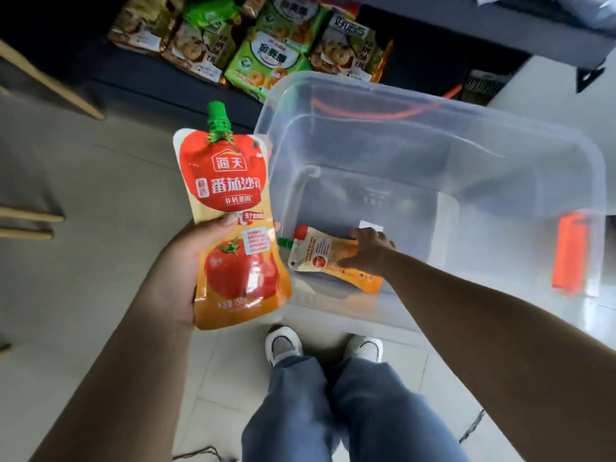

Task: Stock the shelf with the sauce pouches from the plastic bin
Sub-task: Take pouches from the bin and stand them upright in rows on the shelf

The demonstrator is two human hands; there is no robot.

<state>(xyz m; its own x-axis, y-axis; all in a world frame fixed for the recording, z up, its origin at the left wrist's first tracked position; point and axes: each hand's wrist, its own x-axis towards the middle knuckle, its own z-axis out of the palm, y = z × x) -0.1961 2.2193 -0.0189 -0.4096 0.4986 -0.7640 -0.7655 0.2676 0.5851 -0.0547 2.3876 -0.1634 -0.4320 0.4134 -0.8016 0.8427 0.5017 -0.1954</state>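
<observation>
- Left hand grips a pouch upright, thumb across its front, just left of the bin.
- Right hand reaches into the bin, fingers and thumb clamped on a second pouch lying on its floor.
- Snack bags sit on the dark shelf beyond.

Two pouches, one bin, at least six snack bags, two hands and two shoes are in view.
</observation>
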